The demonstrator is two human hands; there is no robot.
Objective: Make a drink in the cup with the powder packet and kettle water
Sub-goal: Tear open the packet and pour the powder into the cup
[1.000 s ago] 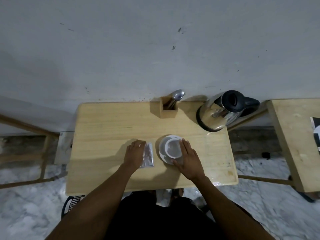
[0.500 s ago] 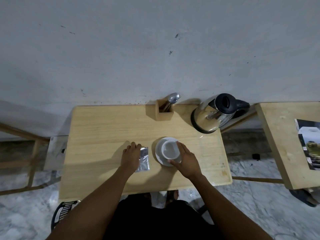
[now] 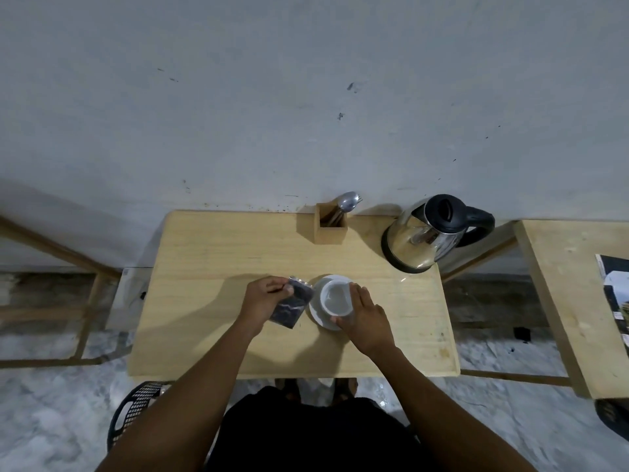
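Observation:
A white cup (image 3: 336,297) stands on a white saucer (image 3: 317,313) in the middle of the wooden table (image 3: 211,264). My right hand (image 3: 365,315) wraps around the cup's right side. My left hand (image 3: 263,299) pinches a silvery powder packet (image 3: 292,308) by its top edge, lifted and tilted just left of the saucer. The steel kettle (image 3: 422,240) with a black lid and handle stands at the table's back right corner.
A wooden holder (image 3: 329,225) with a spoon (image 3: 348,202) stands at the back edge against the grey wall. A second wooden table (image 3: 558,287) with a printed sheet (image 3: 614,287) is on the right. A black mesh basket (image 3: 136,408) sits on the floor at lower left.
The packet lay flat under my left hand; now my left hand has picked it up and tilted it. My right hand stays on the cup.

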